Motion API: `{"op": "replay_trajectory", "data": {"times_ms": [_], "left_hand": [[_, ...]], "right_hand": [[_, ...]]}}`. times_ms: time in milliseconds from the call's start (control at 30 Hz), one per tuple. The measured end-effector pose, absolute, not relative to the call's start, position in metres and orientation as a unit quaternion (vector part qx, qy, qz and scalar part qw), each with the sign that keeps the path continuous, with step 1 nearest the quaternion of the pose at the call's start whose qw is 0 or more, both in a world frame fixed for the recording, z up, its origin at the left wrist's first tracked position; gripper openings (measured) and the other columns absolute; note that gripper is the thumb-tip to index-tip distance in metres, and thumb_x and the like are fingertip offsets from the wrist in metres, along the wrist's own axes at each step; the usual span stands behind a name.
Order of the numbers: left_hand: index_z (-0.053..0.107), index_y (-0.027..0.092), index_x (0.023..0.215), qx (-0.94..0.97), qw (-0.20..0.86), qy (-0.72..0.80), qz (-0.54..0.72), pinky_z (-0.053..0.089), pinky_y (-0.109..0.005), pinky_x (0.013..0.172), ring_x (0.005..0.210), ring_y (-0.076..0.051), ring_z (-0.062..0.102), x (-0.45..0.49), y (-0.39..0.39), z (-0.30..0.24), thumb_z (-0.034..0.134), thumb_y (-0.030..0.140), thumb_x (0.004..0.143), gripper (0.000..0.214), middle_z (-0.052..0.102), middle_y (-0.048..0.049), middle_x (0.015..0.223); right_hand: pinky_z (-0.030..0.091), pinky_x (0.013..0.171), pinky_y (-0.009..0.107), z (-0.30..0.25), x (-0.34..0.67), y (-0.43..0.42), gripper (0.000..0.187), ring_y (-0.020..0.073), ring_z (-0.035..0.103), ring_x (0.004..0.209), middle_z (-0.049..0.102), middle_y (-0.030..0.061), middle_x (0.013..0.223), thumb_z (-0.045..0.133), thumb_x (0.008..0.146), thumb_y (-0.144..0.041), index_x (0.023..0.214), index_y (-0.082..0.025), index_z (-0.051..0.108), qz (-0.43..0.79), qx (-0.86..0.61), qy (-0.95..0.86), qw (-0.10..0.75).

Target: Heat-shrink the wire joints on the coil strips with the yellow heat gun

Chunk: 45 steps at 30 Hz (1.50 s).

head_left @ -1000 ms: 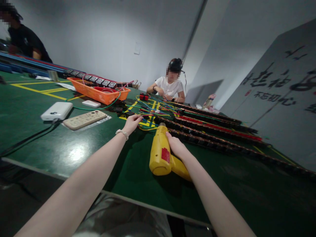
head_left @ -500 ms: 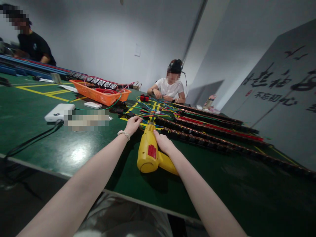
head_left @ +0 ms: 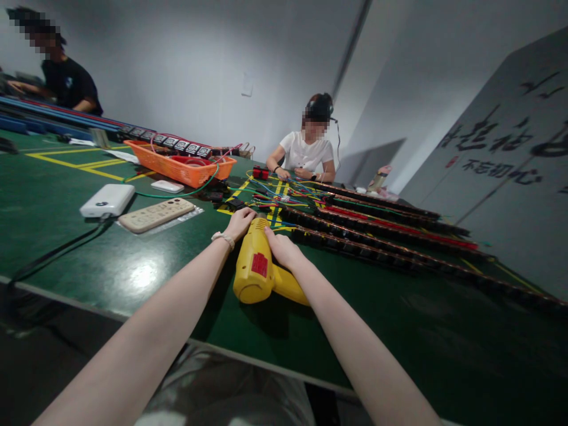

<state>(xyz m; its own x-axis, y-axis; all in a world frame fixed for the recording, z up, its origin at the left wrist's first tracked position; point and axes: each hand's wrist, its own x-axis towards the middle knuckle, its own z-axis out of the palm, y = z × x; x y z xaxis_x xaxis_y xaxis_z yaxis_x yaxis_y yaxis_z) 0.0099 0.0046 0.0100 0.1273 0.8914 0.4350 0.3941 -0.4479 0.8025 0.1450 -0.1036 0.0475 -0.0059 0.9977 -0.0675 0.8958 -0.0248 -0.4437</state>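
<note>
— Far left container?
— Orange basket [head_left: 177, 172]: something red, coil-like [head_left: 189, 160] inside; green wire [head_left: 197, 189] trails past its right end.
— Left hand [head_left: 240, 221]?
— Fingers narrow, near loose wires [head_left: 266, 205]; cannot tell if gripping.
— Change?
— Yellow heat gun [head_left: 254, 260] has shifted left, nozzle beside those fingers; work seems gathered there. Right hand [head_left: 284, 248] holds it.
</note>
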Motion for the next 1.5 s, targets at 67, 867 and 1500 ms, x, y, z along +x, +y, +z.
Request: {"op": "replay_trajectory", "data": {"times_ms": [67,867,1500], "left_hand": [[0.062,0.013,0.078,0.704,0.263,0.455,0.478,0.041,-0.024,0.069,0.074,-0.015,0.054,0.01,0.004,0.01,0.041,0.031,0.076,0.027,0.064,-0.0039,0.078],[0.06,0.014,0.072,0.674,0.306,0.442,0.507,0.04,-0.022,0.053,0.056,-0.011,0.053,0.013,-0.002,0.013,0.043,0.034,0.076,0.026,0.062,-0.0026,0.069],[0.057,0.013,0.075,0.664,0.355,0.439,0.49,0.042,-0.021,0.054,0.056,-0.01,0.054,0.015,0.005,0.005,0.042,0.03,0.076,0.022,0.06,-0.0034,0.069]], "right_hand": [[0.038,0.085,0.04,0.048,0.146,-0.104,0.089,0.0297,0.052,0.102,0.059,0.0155,0.107,0.001,0.075,-0.073,0.104,-0.015,0.06,0.189,-0.686,-0.688,0.141],[0.038,0.08,0.03,0.05,0.221,-0.134,0.076,0.0242,0.056,0.091,0.064,0.0124,0.097,0.015,0.079,-0.069,0.096,-0.013,0.064,0.232,-0.724,-0.619,0.197],[0.038,0.078,0.028,0.063,0.232,-0.153,0.048,0.019,0.055,0.085,0.061,0.0119,0.099,0.021,0.088,-0.041,0.096,-0.013,0.06,0.217,-0.712,-0.643,0.184]]}}
